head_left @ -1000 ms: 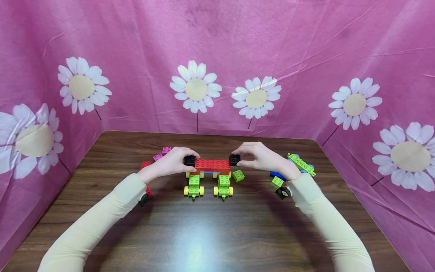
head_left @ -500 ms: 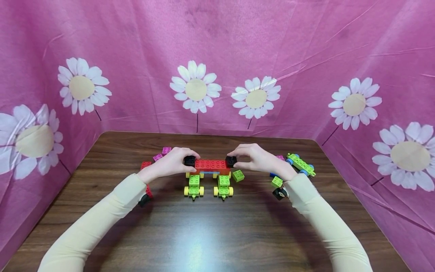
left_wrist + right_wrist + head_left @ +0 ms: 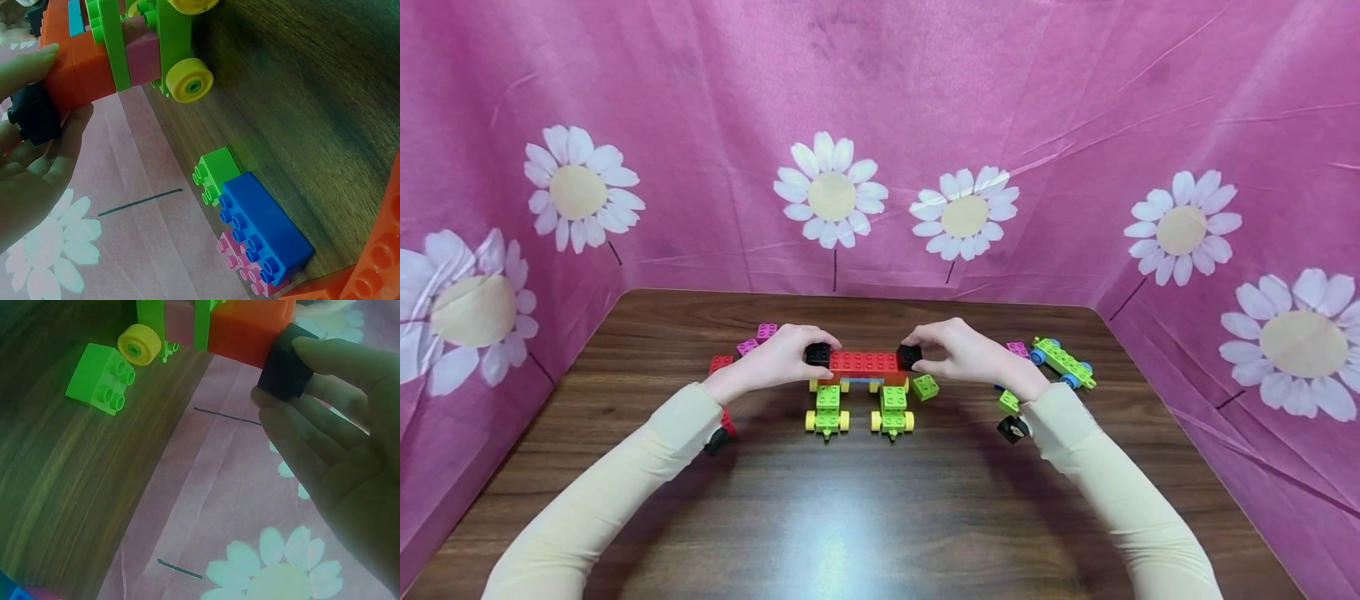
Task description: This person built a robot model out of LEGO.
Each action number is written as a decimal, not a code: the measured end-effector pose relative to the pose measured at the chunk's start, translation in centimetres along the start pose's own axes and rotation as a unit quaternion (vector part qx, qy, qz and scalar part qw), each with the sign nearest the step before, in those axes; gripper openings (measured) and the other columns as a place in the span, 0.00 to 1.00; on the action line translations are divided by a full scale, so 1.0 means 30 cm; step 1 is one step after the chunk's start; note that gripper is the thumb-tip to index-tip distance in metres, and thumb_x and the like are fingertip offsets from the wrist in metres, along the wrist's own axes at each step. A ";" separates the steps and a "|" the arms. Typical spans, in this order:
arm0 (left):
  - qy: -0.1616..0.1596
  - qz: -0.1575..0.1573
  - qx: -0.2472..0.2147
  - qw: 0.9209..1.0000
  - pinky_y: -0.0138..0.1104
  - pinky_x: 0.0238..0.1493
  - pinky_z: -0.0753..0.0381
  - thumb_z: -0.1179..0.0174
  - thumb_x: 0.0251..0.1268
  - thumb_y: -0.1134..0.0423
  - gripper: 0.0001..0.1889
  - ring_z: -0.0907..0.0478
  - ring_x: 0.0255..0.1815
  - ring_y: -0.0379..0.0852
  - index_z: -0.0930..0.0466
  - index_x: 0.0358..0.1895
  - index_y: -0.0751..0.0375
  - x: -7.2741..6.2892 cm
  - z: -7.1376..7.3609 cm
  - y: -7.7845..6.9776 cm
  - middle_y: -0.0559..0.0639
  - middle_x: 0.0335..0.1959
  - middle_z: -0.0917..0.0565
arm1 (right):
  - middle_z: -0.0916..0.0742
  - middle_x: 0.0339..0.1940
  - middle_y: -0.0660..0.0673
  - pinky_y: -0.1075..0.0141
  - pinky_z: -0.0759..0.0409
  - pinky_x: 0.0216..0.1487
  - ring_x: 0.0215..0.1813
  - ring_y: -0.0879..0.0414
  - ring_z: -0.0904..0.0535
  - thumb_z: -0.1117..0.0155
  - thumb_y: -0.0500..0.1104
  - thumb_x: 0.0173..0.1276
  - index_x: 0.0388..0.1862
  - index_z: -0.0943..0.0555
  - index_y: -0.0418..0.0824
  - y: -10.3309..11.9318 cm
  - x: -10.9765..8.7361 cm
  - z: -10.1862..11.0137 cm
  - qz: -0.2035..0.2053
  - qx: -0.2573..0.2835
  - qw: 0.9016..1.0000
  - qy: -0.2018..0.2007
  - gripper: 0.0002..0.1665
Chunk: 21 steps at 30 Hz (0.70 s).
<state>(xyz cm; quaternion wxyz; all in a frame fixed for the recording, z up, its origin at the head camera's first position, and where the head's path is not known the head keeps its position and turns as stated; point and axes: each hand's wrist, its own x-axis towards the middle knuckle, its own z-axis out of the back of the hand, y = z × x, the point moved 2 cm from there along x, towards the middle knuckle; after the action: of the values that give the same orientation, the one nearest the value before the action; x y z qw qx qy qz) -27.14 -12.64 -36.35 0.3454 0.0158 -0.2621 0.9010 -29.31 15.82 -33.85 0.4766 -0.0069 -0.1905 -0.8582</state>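
Observation:
A toy build with a row of red bricks (image 3: 867,365) on top stands at the middle of the table, over lime-green wheeled bases (image 3: 827,419) with yellow wheels. At its left end my left hand (image 3: 772,354) grips a black brick (image 3: 36,112), the thumb and a finger reaching onto the red brick beside it. My right hand (image 3: 964,350) pinches another black brick (image 3: 286,365) between thumb and fingers, right at the red row's right end. A loose lime-green brick (image 3: 94,378) lies on the wood to the right of the build.
Right of the build, on the wooden table (image 3: 842,500), are a green wheeled base (image 3: 1062,362) with blue wheels, a pink brick (image 3: 1017,349) and a green brick (image 3: 1008,402). On the left lie magenta bricks (image 3: 767,332), red bricks (image 3: 721,362) and a blue brick (image 3: 269,225). Flowered pink cloth (image 3: 880,83) surrounds the table.
My right hand has brought its black brick leftward and slightly down to the right end of the red row. My left hand has stayed at the left end.

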 end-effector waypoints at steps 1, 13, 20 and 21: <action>0.000 0.001 -0.001 1.000 0.32 0.37 0.23 0.28 0.57 0.59 0.20 0.22 0.38 0.44 0.17 0.52 0.64 0.001 0.000 0.001 0.55 0.45 0.13 | 0.10 0.43 0.45 0.59 0.15 0.44 0.40 0.57 0.16 0.30 0.38 0.63 0.50 0.16 0.37 0.001 0.002 0.000 0.000 0.000 1.000 0.001 0.16; 0.007 0.006 -0.010 1.000 0.30 0.35 0.25 0.29 0.58 0.60 0.19 0.24 0.35 0.42 0.17 0.52 0.62 0.004 -0.003 0.001 0.55 0.43 0.14 | 0.11 0.41 0.45 0.61 0.14 0.48 0.43 0.57 0.14 0.31 0.37 0.62 0.49 0.15 0.37 0.019 0.017 0.003 0.009 -0.013 1.000 0.011 0.15; 0.005 0.008 -0.008 1.000 0.30 0.35 0.24 0.28 0.57 0.60 0.19 0.23 0.35 0.42 0.16 0.52 0.63 0.002 0.001 -0.005 0.55 0.43 0.13 | 0.12 0.39 0.44 0.61 0.14 0.45 0.40 0.57 0.15 0.30 0.35 0.61 0.47 0.15 0.35 0.037 0.022 0.006 0.013 -0.033 0.999 0.007 0.15; 0.005 0.007 -0.008 1.000 0.30 0.34 0.24 0.28 0.57 0.60 0.19 0.23 0.35 0.42 0.16 0.52 0.63 0.002 0.001 -0.005 0.55 0.43 0.13 | 0.12 0.39 0.43 0.59 0.14 0.44 0.39 0.56 0.16 0.30 0.35 0.60 0.47 0.15 0.35 0.038 0.023 0.005 0.015 -0.035 0.999 0.005 0.14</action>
<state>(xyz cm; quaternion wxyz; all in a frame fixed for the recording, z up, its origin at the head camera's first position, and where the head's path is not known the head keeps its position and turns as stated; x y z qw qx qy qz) -27.10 -12.51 -36.24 0.3402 0.0067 -0.2680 0.9013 -28.77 14.78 -33.21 0.4894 -0.0223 -0.1578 -0.8574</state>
